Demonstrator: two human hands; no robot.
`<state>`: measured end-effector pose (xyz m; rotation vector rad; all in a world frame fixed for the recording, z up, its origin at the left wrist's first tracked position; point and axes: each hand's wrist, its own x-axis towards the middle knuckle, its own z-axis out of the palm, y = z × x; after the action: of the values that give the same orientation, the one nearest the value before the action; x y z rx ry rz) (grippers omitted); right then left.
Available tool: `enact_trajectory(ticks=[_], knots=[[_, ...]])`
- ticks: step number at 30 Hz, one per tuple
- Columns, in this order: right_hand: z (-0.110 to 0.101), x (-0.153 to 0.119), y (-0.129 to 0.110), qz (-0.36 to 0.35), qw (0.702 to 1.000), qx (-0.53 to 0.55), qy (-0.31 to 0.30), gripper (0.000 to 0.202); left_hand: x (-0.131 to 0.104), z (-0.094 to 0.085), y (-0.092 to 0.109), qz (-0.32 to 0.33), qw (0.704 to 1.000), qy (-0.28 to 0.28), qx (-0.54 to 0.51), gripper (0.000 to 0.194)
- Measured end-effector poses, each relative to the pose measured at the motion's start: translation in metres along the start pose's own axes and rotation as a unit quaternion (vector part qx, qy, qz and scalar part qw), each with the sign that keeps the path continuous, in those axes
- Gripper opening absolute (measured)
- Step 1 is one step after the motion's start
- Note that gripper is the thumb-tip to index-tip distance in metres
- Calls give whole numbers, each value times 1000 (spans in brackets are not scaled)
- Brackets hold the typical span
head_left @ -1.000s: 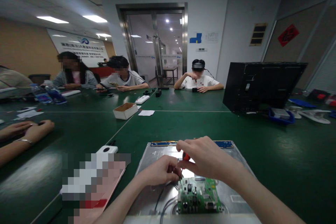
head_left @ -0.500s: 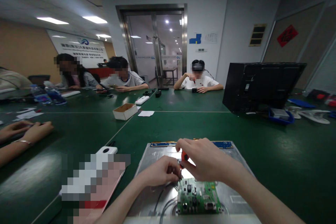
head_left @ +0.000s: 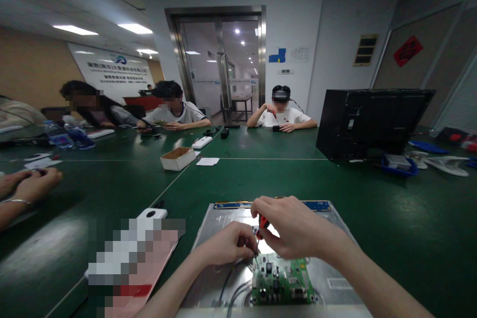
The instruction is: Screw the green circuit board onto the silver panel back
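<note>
My right hand [head_left: 294, 226] grips the red-and-black handle of a screwdriver [head_left: 263, 221], whose thin shaft points down to the upper left corner of a green circuit board [head_left: 278, 278]. At that same corner, my left hand [head_left: 229, 243] is closed in a pinch beside the shaft; what its fingertips hold is hidden. The board lies on a silvery metal display panel [head_left: 212, 223] with a narrow blue board strip [head_left: 316, 205] along its far edge. Dark cables [head_left: 238, 293] run over the panel, left of the circuit board.
Left of the panel lies a partly blurred white device [head_left: 152, 213] with a pink sheet. Beyond are an open carton [head_left: 178, 161] and a paper slip [head_left: 207, 161]. A black monitor [head_left: 372, 119] and blue tray [head_left: 398, 171] stand right. A co-worker's hands [head_left: 33, 186] are at left.
The screwdriver handle has turned and tilted slightly in my right hand, showing more black. My left hand has stayed in place. The co-worker's hands at left have shifted further left.
</note>
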<state>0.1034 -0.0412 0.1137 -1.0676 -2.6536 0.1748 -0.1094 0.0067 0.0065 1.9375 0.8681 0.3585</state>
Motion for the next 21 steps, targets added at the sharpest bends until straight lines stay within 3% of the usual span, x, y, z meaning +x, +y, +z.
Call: enact_trajectory(ticks=[5,10,15,21], knots=[[5,3,1,35,999,-23,11,17,0,0,-3,-6,1000,2,5,10],[2,2,2,16,1000,-25,-2,10,0,0,-2,-9,1000,8,11,12],[0,-1,0,-10,1000,-11,6,15,1,-1,-2,-4,1000,0,14,12],[2,1,-1,9,1000,-11,-4,18,2,-1,-2,-5,1000,-5,12,10]])
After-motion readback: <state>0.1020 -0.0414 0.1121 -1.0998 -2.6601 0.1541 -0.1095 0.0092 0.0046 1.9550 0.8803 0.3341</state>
